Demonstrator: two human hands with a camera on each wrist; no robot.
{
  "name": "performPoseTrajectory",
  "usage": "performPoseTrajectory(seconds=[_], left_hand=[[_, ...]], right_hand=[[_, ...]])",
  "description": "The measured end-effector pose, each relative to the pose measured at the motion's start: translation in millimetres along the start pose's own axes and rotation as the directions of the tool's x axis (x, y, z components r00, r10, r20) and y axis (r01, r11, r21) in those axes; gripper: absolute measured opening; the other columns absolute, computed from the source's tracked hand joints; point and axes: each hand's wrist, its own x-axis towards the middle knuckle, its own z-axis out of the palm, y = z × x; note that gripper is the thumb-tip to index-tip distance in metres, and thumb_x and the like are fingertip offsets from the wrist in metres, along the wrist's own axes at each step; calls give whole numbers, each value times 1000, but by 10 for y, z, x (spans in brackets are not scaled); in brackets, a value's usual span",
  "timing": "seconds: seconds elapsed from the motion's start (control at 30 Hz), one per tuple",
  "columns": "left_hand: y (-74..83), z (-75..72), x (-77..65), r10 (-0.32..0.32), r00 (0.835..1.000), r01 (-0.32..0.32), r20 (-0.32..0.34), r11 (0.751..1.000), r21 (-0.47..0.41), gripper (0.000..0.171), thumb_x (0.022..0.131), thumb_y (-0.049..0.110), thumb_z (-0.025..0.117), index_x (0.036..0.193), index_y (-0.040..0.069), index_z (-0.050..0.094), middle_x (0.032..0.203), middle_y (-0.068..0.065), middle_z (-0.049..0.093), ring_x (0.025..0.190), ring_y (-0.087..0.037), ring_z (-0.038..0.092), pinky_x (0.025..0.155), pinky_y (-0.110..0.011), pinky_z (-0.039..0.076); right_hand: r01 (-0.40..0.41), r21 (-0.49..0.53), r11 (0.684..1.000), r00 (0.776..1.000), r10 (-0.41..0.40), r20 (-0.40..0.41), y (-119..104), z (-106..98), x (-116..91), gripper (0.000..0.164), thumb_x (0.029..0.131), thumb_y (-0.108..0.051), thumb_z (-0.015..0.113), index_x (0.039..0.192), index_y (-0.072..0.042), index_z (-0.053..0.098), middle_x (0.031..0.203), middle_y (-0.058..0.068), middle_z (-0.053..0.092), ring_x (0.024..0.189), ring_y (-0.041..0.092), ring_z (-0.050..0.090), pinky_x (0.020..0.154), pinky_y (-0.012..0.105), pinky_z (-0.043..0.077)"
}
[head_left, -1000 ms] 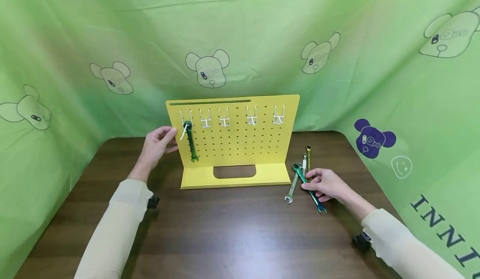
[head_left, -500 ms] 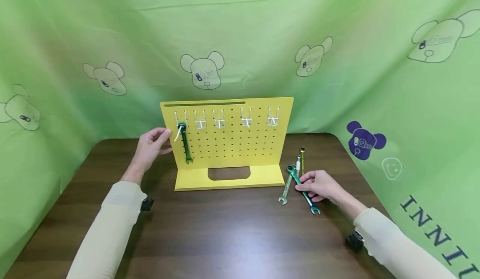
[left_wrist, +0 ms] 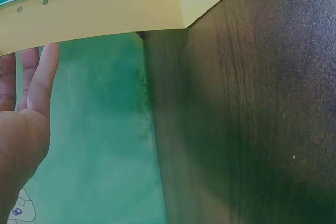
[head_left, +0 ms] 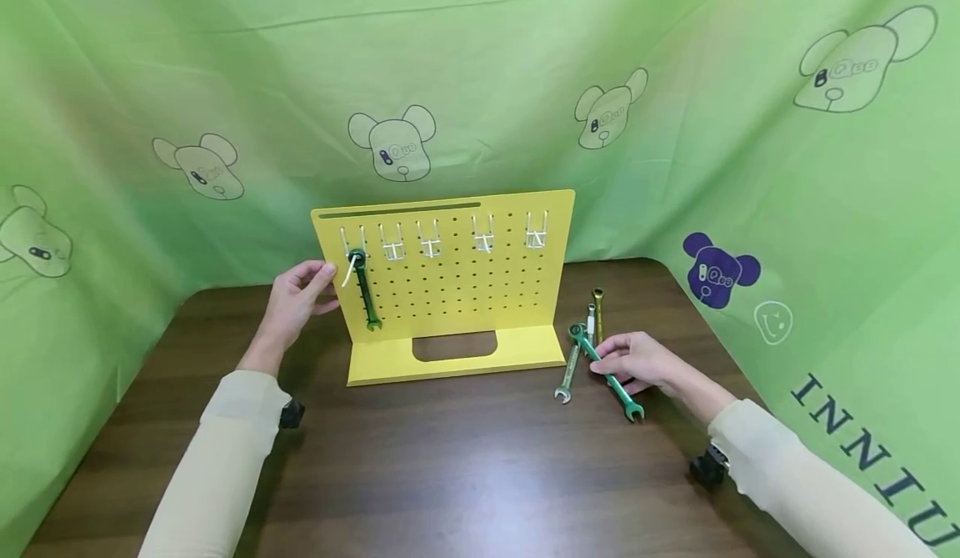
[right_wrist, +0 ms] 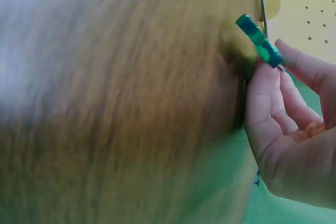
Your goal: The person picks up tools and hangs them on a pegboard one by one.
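My right hand (head_left: 637, 362) pinches a green combination wrench (head_left: 621, 393) between thumb and fingers; its ring end overlaps the other wrenches in the head view. In the right wrist view the wrench (right_wrist: 258, 39) sticks out from between the thumb and fingertips. My left hand (head_left: 294, 304) holds the left edge of a yellow pegboard (head_left: 450, 291), its thumb at the edge and the other fingers partly hidden behind the board. Another green wrench (head_left: 365, 291) hangs from the leftmost white hook (head_left: 348, 270); its open end shows in the left wrist view.
Beside the board's right foot lie a silver wrench (head_left: 567, 374), a smaller one with a white label (head_left: 591, 322) and a gold one (head_left: 598, 308). Several white hooks (head_left: 483, 241) stick out along the board's top. Green printed cloth (head_left: 480, 57) surrounds the wooden table (head_left: 420, 458).
The head view has shifted. The green wrench's open end has turned and lifted in my right hand, its face now catching light. My left hand stays at the board's edge.
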Motion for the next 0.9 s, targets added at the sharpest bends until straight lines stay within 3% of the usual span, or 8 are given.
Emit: performPoseTrajectory(seconds=[0.27, 0.5, 0.67, 0.9], left_hand=[[4, -38, 3, 8, 1000, -8, -9, 1000, -10, 24, 100, 35, 66, 106, 11, 66, 99, -3, 60, 89, -15, 61, 78, -32, 62], [-7, 12, 31, 16, 1000, -16, -4, 1000, -8, 24, 99, 37, 66, 106, 13, 66, 99, -3, 60, 92, -22, 61, 77, -32, 63], [-21, 34, 35, 22, 1000, -22, -5, 1000, 5, 29, 100, 38, 65, 108, 10, 65, 99, -4, 59, 93, -23, 60, 77, -32, 63], [-25, 15, 23, 15, 1000, -15, -7, 1000, 14, 36, 100, 38, 65, 112, 4, 63, 99, -6, 58, 92, -21, 59, 78, -32, 63]], right_hand=[[35, 64, 997, 997, -39, 66, -285, 12, -35, 31, 92, -19, 78, 113, -2, 63, 95, 13, 71, 66, 15, 63, 57, 31, 59], [90, 79, 993, 981, -102, 168, -614, 83, -72, 40, 91, -20, 79, 119, 3, 59, 99, 16, 71, 71, 21, 68, 63, 37, 63], [128, 101, 987, 963, -148, 226, -819, 243, -38, 42, 91, -19, 80, 118, 5, 59, 94, 15, 70, 69, 20, 65, 62, 36, 63], [185, 109, 977, 941, -208, 266, -1178, 575, 25, 29, 91, -14, 79, 113, -1, 65, 92, 10, 68, 70, 16, 61, 60, 36, 63]])
